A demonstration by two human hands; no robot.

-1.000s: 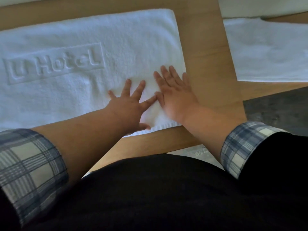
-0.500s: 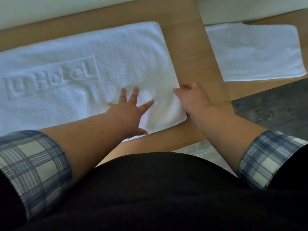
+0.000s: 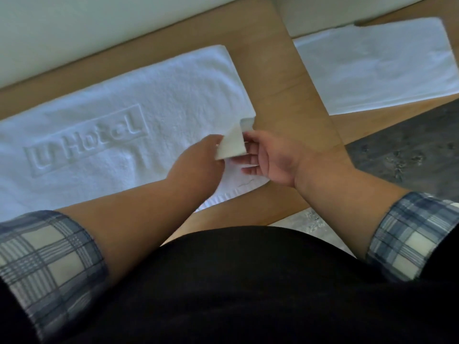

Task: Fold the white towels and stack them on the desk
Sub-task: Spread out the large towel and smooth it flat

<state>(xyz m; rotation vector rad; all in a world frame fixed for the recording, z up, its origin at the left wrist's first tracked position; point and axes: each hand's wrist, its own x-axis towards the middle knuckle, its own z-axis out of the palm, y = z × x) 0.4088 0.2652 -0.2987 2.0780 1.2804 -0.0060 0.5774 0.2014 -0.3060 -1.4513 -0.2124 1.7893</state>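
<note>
While the large white towel (image 3: 124, 100) lies spread flat across the table (image 3: 280, 78), its embossed lettering (image 3: 87, 142) facing up, I see both hands meeting at its right end. One corner (image 3: 231, 145) of that end is lifted off the towel and turned back, standing up between the two hands.

My view shows the right hand (image 3: 270, 160) palm up just right of the raised corner. Its thumb sits on the corner's upper edge and its fingers reach in underneath, so it pinches the cloth. The left hand (image 3: 196, 162) comes in from the left, back toward the camera, touching the corner's other edge. Its fingertips are hidden behind the cloth, so I cannot tell whether it grips.

A second towel (image 3: 372, 65), folded and flat, lies well apart to the right, past the table's edge.
</note>
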